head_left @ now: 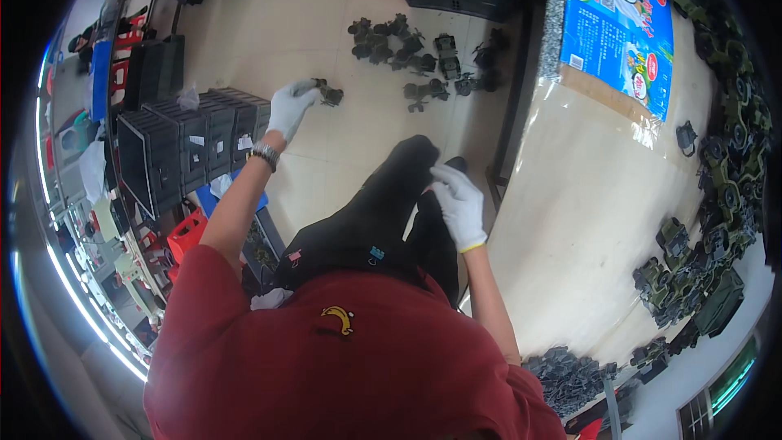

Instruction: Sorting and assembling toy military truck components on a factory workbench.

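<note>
Over a pale floor (326, 147), the left grip (288, 110) is pinched on a dark green part (331, 96) at its right; similar parts (393, 44) lie beyond. The right grip (459, 207) curls loosely, its contents unclear.

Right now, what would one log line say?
Left hand: at small dark part, grip unclear | right hand: near black trousers | floor: more dark parts

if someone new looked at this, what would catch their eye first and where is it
The bright blue printed sheet at the upper right, at the far end of the pale table, probably jumps out first. Next come the white-gloved left hand, with a small dark part at its fingertips, and the white-gloved right hand near the centre. Lower down, a yellow banana motif brightens the dark red shirt.
</note>
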`<control>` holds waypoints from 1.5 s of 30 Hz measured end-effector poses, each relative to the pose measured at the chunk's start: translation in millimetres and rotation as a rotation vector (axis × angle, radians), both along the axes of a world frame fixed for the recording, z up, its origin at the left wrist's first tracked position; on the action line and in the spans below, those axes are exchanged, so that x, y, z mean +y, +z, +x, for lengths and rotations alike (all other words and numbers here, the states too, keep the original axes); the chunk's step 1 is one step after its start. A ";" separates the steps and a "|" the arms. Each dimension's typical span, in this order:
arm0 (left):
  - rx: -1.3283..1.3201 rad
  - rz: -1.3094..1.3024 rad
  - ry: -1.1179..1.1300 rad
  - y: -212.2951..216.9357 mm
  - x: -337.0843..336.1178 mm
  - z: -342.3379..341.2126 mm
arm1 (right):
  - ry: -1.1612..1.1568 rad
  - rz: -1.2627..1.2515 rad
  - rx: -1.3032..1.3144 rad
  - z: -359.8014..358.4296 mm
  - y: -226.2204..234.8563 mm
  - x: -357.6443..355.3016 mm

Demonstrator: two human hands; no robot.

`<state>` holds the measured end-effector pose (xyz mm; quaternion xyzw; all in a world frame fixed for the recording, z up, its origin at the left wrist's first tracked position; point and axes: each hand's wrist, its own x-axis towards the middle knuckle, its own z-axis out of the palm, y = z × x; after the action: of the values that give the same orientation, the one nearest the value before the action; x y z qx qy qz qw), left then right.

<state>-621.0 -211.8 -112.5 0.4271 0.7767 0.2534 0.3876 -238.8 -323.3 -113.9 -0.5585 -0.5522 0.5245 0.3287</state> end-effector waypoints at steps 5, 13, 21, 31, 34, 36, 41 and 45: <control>0.049 -0.315 0.044 -52.2 -54.9 -70.1 | 0.162 -0.205 -0.065 -51.3 -42.6 -21.4; -0.059 -0.537 0.035 -160.9 -75.3 -188.5 | 0.069 -0.521 -0.299 -93.9 -102.2 24.1; -0.044 -0.612 0.220 -346.4 -81.3 -312.3 | 0.021 -0.404 -0.565 -109.9 -238.8 119.2; 0.160 -0.841 0.350 -597.6 -65.0 -356.0 | 0.146 -0.256 -0.994 -112.9 -527.7 306.6; -0.180 -0.729 0.454 -642.2 -73.3 -383.6 | 0.141 -0.315 -1.024 -139.0 -588.5 323.4; -0.314 -0.651 0.404 -666.0 -68.5 -395.4 | 0.163 -0.437 -1.084 -156.2 -625.7 330.3; -0.520 -0.806 1.012 -685.5 -19.8 -305.6 | 0.007 -0.619 -1.186 -165.4 -622.8 340.7; -0.658 -0.616 1.377 -720.8 -17.5 -310.4 | -0.089 -0.504 -1.231 -161.4 -621.7 342.2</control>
<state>-931.4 -229.3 -833.3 -0.3666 0.7460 0.3222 0.4531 -400.3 18.8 -735.7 -0.8381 -0.4759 0.2090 -0.1657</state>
